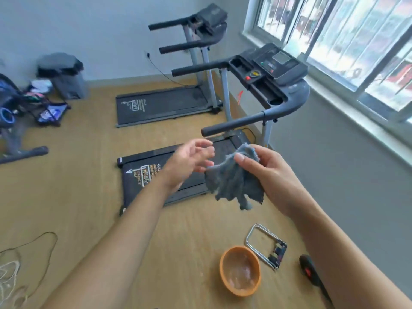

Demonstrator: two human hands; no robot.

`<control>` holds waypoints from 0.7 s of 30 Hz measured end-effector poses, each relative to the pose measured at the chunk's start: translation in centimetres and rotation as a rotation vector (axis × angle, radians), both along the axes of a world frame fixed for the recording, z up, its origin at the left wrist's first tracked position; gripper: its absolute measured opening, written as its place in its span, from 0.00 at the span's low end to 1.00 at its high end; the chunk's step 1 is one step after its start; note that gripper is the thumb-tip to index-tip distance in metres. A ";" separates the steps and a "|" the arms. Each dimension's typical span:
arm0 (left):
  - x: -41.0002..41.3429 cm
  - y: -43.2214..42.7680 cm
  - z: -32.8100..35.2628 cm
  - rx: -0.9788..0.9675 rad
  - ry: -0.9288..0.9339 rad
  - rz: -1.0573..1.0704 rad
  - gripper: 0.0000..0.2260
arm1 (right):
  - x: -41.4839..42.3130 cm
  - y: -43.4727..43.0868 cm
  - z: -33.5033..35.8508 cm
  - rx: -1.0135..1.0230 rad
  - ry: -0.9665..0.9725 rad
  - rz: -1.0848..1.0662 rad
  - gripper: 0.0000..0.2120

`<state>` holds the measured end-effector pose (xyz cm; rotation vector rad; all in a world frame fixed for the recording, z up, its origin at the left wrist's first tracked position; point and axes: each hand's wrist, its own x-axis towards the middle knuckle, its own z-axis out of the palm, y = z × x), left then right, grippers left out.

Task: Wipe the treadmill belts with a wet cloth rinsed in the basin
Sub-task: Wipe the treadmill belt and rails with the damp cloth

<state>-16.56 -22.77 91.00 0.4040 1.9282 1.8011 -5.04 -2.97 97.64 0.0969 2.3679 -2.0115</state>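
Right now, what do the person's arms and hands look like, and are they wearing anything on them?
Nothing is worn. The left hand and right hand show no gloves, rings or watch; the left forearm and right forearm are bare, with no sleeves, bands or markings as far as the frame shows.

Near treadmill belt: rear half bare, open from above and from my left. Lower handrail crosses over its front end. Cloth, pinched in my right hand, hangs over mid-belt; my left hand is just beside it, fingers loose. On the floor beneath: basin, wire frame just beside it, black tool nearer the wall. Bare floor runs between this belt and the far treadmill.
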 end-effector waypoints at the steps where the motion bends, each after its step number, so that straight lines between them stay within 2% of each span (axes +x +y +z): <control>1: 0.0 -1.2 -1.6 -0.029 -0.172 0.030 0.23 | -1.2 -1.6 0.0 -0.006 0.004 -0.023 0.08; 3: 0.7 -3.9 -4.6 0.030 -0.464 -0.087 0.42 | -3.6 -4.3 -0.4 -0.038 -0.015 -0.059 0.08; 5: 1.3 -6.3 -5.6 0.309 -0.636 -0.182 0.50 | -5.7 -6.8 -0.9 -0.096 -0.053 -0.090 0.08; 7: 0.6 -8.1 -5.4 0.585 -0.680 -0.143 0.45 | -7.5 -8.8 -1.7 -0.158 -0.085 -0.110 0.09; 9: -1.1 -9.3 -4.9 0.662 -0.570 -0.013 0.31 | -9.1 -10.5 -2.6 -0.184 -0.111 -0.118 0.11; 11: -3.5 -10.2 -5.0 0.625 -0.496 0.156 0.17 | -10.6 -11.7 -4.0 -0.172 -0.124 -0.176 0.13; 14: -7.5 -11.7 -6.3 0.459 -0.446 0.344 0.10 | -13.2 -13.0 -6.3 -0.096 -0.120 -0.329 0.16; 19: -14.8 -13.3 -9.2 0.063 -0.252 0.493 0.15 | -19.0 -14.1 -10.8 -0.059 -0.106 -0.385 0.17; 21: -18.1 -13.8 -10.5 -0.085 -0.336 0.469 0.21 | -22.0 -14.5 -12.6 -0.134 -0.115 -0.392 0.20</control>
